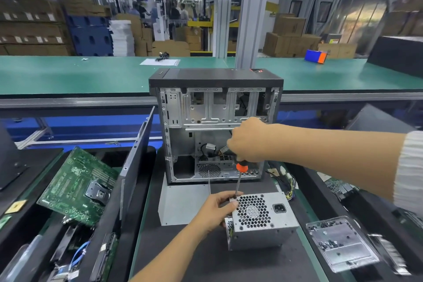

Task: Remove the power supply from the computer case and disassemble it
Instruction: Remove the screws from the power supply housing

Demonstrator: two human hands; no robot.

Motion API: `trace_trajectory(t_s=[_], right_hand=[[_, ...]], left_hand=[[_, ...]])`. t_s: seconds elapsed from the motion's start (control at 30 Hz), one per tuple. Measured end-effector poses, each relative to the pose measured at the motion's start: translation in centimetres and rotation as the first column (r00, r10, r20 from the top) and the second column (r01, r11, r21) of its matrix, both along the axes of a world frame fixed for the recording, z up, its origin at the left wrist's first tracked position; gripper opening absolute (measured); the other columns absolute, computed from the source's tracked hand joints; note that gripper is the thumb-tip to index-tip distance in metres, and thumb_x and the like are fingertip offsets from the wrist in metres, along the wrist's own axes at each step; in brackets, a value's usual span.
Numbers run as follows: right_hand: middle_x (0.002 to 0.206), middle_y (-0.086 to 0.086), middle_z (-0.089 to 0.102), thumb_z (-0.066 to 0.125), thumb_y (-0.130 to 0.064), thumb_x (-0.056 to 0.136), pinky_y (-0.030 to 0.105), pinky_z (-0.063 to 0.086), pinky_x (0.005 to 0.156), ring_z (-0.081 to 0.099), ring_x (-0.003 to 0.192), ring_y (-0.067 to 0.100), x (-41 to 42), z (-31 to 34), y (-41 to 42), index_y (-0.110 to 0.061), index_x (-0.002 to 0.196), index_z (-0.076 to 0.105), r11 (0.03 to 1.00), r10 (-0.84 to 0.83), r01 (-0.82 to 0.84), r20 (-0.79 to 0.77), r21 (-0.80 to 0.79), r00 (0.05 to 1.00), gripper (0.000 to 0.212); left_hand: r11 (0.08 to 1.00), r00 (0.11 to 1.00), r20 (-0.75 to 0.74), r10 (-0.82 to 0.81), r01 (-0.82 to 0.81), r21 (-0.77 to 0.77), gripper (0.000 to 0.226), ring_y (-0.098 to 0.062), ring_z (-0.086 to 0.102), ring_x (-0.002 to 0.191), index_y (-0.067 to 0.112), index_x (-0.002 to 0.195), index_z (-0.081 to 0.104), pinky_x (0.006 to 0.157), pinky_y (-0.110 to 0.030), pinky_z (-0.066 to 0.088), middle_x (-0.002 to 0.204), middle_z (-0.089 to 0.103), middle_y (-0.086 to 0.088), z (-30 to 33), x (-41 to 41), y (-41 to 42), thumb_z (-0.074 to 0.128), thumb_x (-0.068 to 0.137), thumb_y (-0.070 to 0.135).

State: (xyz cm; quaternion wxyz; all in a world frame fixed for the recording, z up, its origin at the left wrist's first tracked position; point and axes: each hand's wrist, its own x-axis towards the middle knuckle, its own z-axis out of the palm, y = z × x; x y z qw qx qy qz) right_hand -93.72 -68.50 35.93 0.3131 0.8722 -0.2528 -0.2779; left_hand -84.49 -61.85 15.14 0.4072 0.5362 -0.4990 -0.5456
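Observation:
The silver power supply stands on the dark mat in front of the open computer case, its honeycomb fan grille and power socket facing me. My left hand grips its upper left corner. My right hand holds an orange-and-black screwdriver upright, with the tip at that same top left corner of the power supply. The case is upright with its side panel off, and cables show inside it.
A green motherboard leans in a bin at left, beside a black side panel. A metal plate with several small screws lies at right. Loose cables sit right of the case. A grey sheet lies under the case.

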Motion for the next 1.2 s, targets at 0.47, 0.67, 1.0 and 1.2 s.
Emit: trace_trajectory(t_s=[0.47, 0.67, 1.0, 1.2], right_hand=[[0.069, -0.001, 0.048, 0.037, -0.053, 0.098, 0.034, 0.038, 0.061, 0.043, 0.059, 0.017, -0.3, 1.3, 1.5, -0.008, 0.082, 0.052, 0.938, -0.286, 0.304, -0.127, 0.165, 0.950, 0.050], [0.103, 0.008, 0.057, 0.047, -0.019, 0.097, 0.028, 0.026, 0.046, 0.043, 0.064, 0.021, -0.7, 0.3, 1.4, -0.010, 0.115, 0.055, 1.000, -0.016, 0.015, -0.006, -0.007, 1.000, 0.021], [0.092, 0.003, 0.059, 0.045, -0.026, 0.099, 0.028, 0.032, 0.051, 0.051, 0.073, 0.023, -1.0, -0.2, 2.4, -0.012, 0.112, 0.059, 0.999, 0.029, -0.028, -0.027, 0.033, 0.999, 0.024], [0.101, 0.006, 0.064, 0.045, -0.010, 0.095, 0.029, 0.034, 0.054, 0.057, 0.081, 0.025, -0.9, -0.1, 1.9, -0.011, 0.108, 0.061, 0.998, -0.033, 0.035, -0.046, 0.051, 0.998, 0.021]], left_hand=[[1.000, 1.000, 0.010, -0.010, 0.010, -0.015, 0.026, 0.000, 0.055, 0.057, 0.026, 0.120, 0.065, 0.046, -0.018, 0.044, 0.063, 0.057, 0.021, -0.5, 0.3, -0.5, 0.054, 0.099, 0.015], [1.000, 1.000, -0.030, -0.002, 0.002, 0.005, 0.025, -0.002, 0.056, 0.057, 0.027, 0.119, 0.067, 0.047, -0.019, 0.043, 0.063, 0.056, 0.019, -0.9, 0.3, -0.7, 0.054, 0.100, 0.018], [1.000, 1.000, -0.031, 0.001, -0.001, 0.003, 0.025, 0.003, 0.058, 0.057, 0.025, 0.119, 0.067, 0.048, -0.018, 0.043, 0.067, 0.062, 0.020, -1.1, 0.3, -0.7, 0.054, 0.100, 0.016], [1.000, 0.999, -0.036, 0.017, -0.017, 0.011, 0.026, 0.001, 0.060, 0.060, 0.026, 0.119, 0.067, 0.047, -0.018, 0.043, 0.074, 0.065, 0.015, -1.2, 0.2, -0.8, 0.053, 0.100, 0.016]])
